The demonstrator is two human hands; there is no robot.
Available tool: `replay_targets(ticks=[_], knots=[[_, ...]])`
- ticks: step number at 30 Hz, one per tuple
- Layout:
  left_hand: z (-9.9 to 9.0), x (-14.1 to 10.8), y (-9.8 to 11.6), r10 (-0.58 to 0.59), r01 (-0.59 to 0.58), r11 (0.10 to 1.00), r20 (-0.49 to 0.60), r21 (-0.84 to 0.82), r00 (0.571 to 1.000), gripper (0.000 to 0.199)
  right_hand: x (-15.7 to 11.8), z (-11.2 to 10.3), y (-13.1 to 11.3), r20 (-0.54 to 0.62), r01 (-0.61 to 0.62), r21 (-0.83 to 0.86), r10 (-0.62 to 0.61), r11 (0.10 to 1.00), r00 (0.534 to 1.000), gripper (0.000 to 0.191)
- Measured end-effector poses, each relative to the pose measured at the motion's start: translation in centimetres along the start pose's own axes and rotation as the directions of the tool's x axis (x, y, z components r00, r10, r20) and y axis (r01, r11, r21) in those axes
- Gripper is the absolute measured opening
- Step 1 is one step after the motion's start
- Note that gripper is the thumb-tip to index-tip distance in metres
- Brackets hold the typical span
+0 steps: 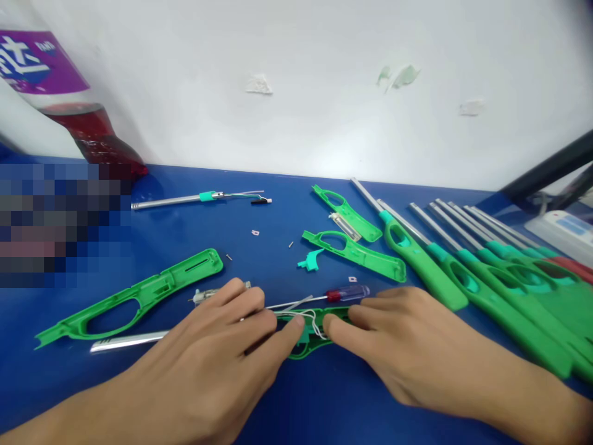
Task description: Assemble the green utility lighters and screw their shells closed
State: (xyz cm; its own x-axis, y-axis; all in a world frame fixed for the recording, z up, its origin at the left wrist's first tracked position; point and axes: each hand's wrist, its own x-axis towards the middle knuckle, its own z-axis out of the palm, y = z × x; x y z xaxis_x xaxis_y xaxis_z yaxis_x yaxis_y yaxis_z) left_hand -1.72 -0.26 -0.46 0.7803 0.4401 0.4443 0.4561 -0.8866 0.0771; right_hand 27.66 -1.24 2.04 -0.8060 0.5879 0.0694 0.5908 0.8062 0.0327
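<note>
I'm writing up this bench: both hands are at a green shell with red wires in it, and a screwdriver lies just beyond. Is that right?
Not quite: the wires are white, not red, as the head view shows. The rest stands: the left hand and right hand are at the green shell, and the screwdriver lies just beyond.

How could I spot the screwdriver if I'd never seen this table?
On the blue table, find the left hand and right hand at a green shell. Just beyond that shell lies the screwdriver, handle toward the right. Its red-and-purple handle sets it apart from the green parts nearby.
</note>
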Motion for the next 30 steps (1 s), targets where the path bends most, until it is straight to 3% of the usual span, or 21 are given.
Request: replay_targets(ticks=[9, 15, 20, 25, 27, 30], knots=[[-0.1, -0.1, -0.2, -0.004, 0.004, 1.0, 0.003, -0.022, 1.0, 0.038, 0.4, -0.3, -0.3, 0.066, 0.007, 0.028, -0.009, 1.0, 0.998, 0.029], [-1.3, 1.4, -0.4, 0.032, -0.03, 0.998, 0.036, -0.051, 0.999, 0.04, 0.5, -0.4, -0.9, 0.144, 0.032, 0.115, -0.049, 0.993, 0.988, 0.02], [-1.8, 1.6, -0.3, 0.08, -0.079, 0.997, 0.022, -0.024, 0.997, 0.037, 0.7, -1.1, -0.8, 0.117, -0.114, 0.347, 0.078, 0.931, 0.99, 0.006], [-1.8, 0.7, -0.3, 0.138, -0.136, 0.99, 0.074, -0.028, 0.988, 0.03, 0.2, -1.5, -0.9, 0.041, -0.135, 0.358, 0.129, 0.924, 0.991, 0.051], [-1.8, 0.5, -0.4, 0.149, -0.149, 0.989, 0.085, -0.017, 0.985, 0.029, 0.0, -1.3, -0.9, -0.022, -0.124, 0.3, 0.137, 0.946, 0.99, 0.055], [-2.0, 0.5, -0.4, 0.155, -0.156, 0.988, 0.082, 0.01, 0.985, 0.03, 0.1, -1.1, -0.9, -0.042, -0.122, 0.263, 0.138, 0.957, 0.99, 0.041]])
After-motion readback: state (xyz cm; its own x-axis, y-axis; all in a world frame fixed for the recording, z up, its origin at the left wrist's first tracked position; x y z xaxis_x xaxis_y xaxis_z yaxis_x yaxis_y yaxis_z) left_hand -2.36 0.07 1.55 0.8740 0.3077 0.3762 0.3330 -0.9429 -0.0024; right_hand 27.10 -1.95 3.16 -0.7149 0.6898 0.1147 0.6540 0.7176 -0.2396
